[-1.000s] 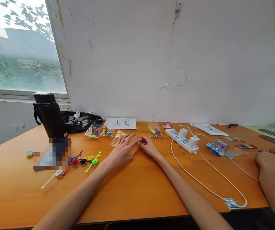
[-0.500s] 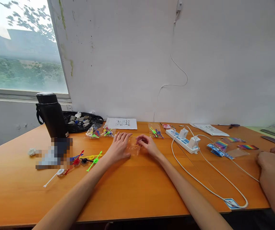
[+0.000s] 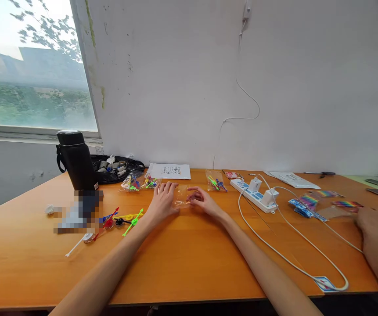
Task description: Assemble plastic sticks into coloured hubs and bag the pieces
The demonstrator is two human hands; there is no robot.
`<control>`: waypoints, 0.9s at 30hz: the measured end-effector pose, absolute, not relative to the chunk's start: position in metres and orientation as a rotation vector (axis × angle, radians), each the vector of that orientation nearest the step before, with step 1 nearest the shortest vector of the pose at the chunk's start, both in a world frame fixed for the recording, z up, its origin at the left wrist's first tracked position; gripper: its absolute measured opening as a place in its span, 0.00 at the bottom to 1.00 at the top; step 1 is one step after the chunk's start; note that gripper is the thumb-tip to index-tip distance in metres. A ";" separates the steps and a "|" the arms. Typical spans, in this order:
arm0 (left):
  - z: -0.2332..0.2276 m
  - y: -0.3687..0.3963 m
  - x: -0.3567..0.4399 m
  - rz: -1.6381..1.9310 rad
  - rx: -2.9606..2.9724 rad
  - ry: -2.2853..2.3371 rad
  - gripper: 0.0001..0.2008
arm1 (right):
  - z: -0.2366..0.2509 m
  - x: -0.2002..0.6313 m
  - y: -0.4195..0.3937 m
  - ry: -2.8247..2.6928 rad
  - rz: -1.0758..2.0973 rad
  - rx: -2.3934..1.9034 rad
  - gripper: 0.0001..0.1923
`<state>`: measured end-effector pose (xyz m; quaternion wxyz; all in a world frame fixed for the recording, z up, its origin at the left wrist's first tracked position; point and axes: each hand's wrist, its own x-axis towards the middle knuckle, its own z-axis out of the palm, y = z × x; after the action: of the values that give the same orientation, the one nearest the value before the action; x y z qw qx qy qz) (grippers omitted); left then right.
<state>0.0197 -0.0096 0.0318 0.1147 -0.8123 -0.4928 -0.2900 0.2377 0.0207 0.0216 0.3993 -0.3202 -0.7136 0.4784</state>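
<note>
A small clear plastic bag (image 3: pixel 181 196) lies at the middle of the table between my hands, with no coloured part visible inside it. My left hand (image 3: pixel 164 201) is at the bag's left edge, its fingers stretched forward and the thumb apart. From the other side, my right hand (image 3: pixel 206 203) has its fingers and thumb curled on the right edge of the bag. Left of my left forearm are loose plastic spinner arrows: a green arrow (image 3: pixel 132 222), a red arrow (image 3: pixel 109 224), a white arrow (image 3: pixel 77 244), plus black, yellow and blue ones.
Filled bags of coloured arrows (image 3: pixel 217 181) stand near the wall. A black flask (image 3: pixel 77 162) rises at left beside a black plastic bag (image 3: pixel 105 177). A white power strip (image 3: pixel 254 196) with looping cables is at right. A co-worker's hand (image 3: pixel 375 219) touches rainbow-coloured packets (image 3: pixel 347 204).
My right hand's fingers have shifted slightly along the clear bag, which looks flatter. My left hand stays beside it. The co-worker's hand has moved onto the packets. The view has shifted slightly.
</note>
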 end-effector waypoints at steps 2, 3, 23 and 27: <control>0.031 -0.009 0.019 -0.843 -2.389 -1.444 0.36 | 0.022 0.238 0.023 -1.765 1.230 -0.795 0.23; 0.030 -0.008 0.019 -0.841 -2.390 -1.444 0.37 | 0.022 0.238 0.023 -1.748 1.239 -0.790 0.23; 0.042 -0.020 0.025 -1.057 -2.315 -1.406 0.33 | -0.007 0.237 0.034 -1.864 0.752 -1.071 0.10; 0.051 -0.025 0.030 -1.259 -2.286 -1.360 0.30 | -0.006 0.220 0.017 -1.990 0.758 -0.984 0.09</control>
<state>0.0296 -0.0254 0.0513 0.0994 -0.7729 -0.4598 -0.4258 0.2196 0.0171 -0.0058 0.3877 -0.3866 -0.7820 0.2979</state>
